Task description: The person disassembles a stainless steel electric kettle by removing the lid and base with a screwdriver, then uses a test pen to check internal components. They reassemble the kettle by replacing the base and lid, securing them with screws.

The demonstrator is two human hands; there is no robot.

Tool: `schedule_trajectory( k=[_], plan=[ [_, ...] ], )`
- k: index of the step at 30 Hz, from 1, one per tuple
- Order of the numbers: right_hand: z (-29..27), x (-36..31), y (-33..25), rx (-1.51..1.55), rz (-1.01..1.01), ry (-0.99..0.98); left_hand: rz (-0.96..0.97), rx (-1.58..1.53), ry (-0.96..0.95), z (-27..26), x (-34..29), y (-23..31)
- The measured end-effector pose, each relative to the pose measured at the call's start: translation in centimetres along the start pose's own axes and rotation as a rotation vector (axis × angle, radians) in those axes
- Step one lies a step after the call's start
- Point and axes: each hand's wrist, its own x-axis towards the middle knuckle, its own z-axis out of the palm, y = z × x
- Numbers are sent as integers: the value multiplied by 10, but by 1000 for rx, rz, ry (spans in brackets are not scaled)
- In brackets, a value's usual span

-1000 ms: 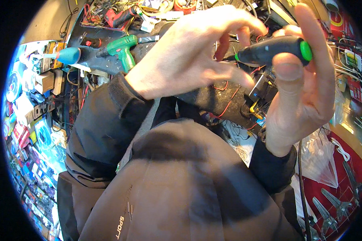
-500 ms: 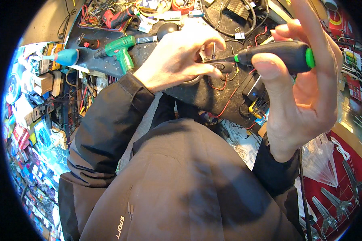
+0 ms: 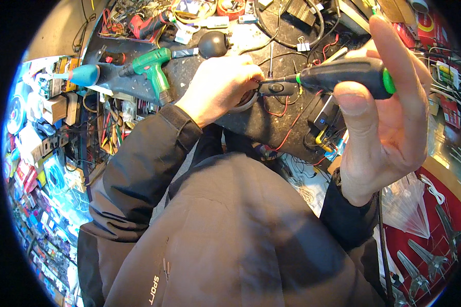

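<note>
A screwdriver (image 3: 338, 71) with a black handle and green rings lies nearly level in my right hand (image 3: 381, 117), its thumb below and fingers stretched along the far side. The shaft points left, toward the curled fingers of my left hand (image 3: 221, 84). Those fingers are closed at the tip, and what they pinch is hidden. Just right of them is a dark oblong piece (image 3: 277, 88) with a round button-like spot. Part of a round, pale-rimmed thing (image 3: 246, 101) shows under my left hand. I cannot tell whether the two are joined.
On the dark bench lie a green cordless drill (image 3: 153, 66), a black ball-shaped thing (image 3: 213, 45), a teal-ended tool (image 3: 84, 75) and a red-and-black power tool (image 3: 147, 25). Red wires (image 3: 292, 130) trail over the front edge. A finned metal block (image 3: 299, 11) sits at the back.
My left fingers, spread around the screwdriver's tip before, have curled shut. The screwdriver and my right hand have shifted slightly, and the dark oblong piece shows more.
</note>
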Motion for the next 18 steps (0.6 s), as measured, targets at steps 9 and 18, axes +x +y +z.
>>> schedule_trajectory(
  k=[9, 18],
  plan=[
    [8, -12, -10, 9, 40, 58, -34, 62, 92, 10, 0, 10],
    [-15, -22, -19, -268, -95, -128, -31, 166, 152, 16, -5, 15]
  ],
)
